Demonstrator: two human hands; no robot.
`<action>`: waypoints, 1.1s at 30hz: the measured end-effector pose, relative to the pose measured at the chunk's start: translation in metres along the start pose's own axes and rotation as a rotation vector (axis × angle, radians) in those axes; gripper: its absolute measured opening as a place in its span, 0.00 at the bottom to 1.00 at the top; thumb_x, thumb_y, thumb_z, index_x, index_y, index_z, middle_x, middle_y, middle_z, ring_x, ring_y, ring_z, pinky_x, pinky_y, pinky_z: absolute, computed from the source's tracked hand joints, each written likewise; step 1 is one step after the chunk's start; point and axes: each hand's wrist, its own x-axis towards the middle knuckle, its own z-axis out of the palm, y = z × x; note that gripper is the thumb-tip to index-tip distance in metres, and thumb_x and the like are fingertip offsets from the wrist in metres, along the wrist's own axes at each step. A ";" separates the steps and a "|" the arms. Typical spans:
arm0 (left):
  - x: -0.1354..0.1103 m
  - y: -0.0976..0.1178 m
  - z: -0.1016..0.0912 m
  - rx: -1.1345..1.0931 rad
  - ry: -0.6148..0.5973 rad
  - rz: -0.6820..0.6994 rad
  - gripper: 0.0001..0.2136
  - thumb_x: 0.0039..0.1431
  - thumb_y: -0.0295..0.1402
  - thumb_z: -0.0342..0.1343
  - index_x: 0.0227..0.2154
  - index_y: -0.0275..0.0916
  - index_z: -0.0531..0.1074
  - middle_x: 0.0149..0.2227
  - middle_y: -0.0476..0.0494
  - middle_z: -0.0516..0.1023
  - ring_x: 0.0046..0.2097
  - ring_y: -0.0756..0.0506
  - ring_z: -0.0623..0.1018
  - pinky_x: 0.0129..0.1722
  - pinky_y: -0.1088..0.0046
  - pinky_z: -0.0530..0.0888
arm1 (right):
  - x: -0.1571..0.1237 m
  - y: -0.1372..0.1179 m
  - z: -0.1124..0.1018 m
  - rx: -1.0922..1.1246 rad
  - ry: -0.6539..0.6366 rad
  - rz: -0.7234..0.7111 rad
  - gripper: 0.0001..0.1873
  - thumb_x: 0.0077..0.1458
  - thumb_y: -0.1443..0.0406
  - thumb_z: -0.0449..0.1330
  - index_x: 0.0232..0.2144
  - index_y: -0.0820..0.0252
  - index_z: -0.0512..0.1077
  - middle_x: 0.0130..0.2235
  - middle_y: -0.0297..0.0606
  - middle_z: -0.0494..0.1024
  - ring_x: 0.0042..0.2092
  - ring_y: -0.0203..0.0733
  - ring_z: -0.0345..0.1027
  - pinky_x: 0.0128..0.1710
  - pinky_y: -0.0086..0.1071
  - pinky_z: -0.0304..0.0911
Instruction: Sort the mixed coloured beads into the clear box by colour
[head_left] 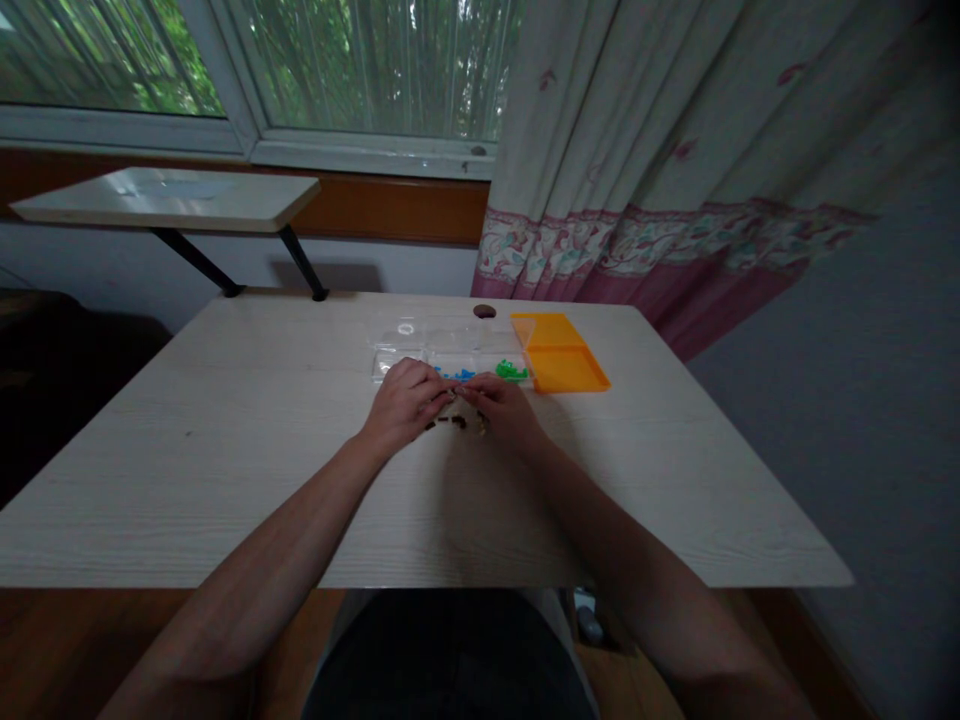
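My left hand (pixel 407 402) and my right hand (pixel 504 405) meet fingertip to fingertip over the middle of the table. Both are closed in a pinch around something tiny between them, too small to name. Just behind them lies a clear plastic compartment box (pixel 386 364) with its lid laid back. Small blue pieces (pixel 465 376) sit in its middle part, and bright green pieces (pixel 511 371) in the right part. Several dark brown pieces (pixel 458 422) are scattered on the tabletop under my hands, with a few yellowish pieces (pixel 482 428) beside them, partly covered by my right hand.
An orange case (pixel 568 368) lies unfolded right of the clear box. Behind them is a dark oval object (pixel 484 311) near the table's (pixel 262 450) back edge. A raised white shelf (pixel 180 200) stands at the back left. Curtains (pixel 600 230) hang behind.
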 end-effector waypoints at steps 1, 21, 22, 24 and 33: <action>0.000 0.000 0.000 0.000 -0.009 -0.010 0.10 0.65 0.37 0.54 0.46 0.46 0.77 0.35 0.45 0.75 0.42 0.44 0.71 0.43 0.64 0.68 | 0.000 0.000 0.000 -0.006 -0.008 -0.003 0.19 0.56 0.48 0.60 0.31 0.55 0.79 0.34 0.35 0.78 0.39 0.40 0.71 0.42 0.34 0.64; -0.006 -0.040 -0.008 0.114 0.167 -0.364 0.14 0.66 0.42 0.51 0.33 0.40 0.78 0.34 0.42 0.75 0.41 0.41 0.70 0.44 0.61 0.67 | -0.012 -0.001 0.005 -0.836 -0.094 -0.241 0.10 0.59 0.67 0.59 0.42 0.55 0.79 0.43 0.42 0.77 0.48 0.49 0.63 0.51 0.41 0.55; -0.007 -0.041 -0.007 0.113 0.174 -0.375 0.15 0.66 0.42 0.51 0.32 0.40 0.78 0.34 0.42 0.75 0.41 0.41 0.70 0.45 0.61 0.67 | -0.012 -0.002 0.005 -0.851 -0.105 -0.239 0.10 0.59 0.67 0.59 0.41 0.55 0.79 0.44 0.42 0.77 0.48 0.49 0.62 0.51 0.41 0.55; -0.007 -0.041 -0.007 0.108 0.186 -0.386 0.15 0.66 0.41 0.50 0.32 0.40 0.77 0.34 0.42 0.75 0.42 0.41 0.70 0.46 0.61 0.66 | -0.011 -0.004 0.005 -0.872 -0.114 -0.239 0.09 0.59 0.67 0.59 0.40 0.55 0.79 0.44 0.41 0.77 0.48 0.49 0.62 0.50 0.41 0.55; -0.009 -0.049 -0.005 0.132 0.192 -0.417 0.14 0.66 0.41 0.51 0.32 0.41 0.78 0.34 0.42 0.75 0.41 0.41 0.71 0.45 0.60 0.67 | -0.009 -0.003 0.001 -0.831 -0.079 -0.221 0.06 0.58 0.66 0.61 0.34 0.56 0.79 0.41 0.40 0.78 0.46 0.47 0.63 0.48 0.40 0.55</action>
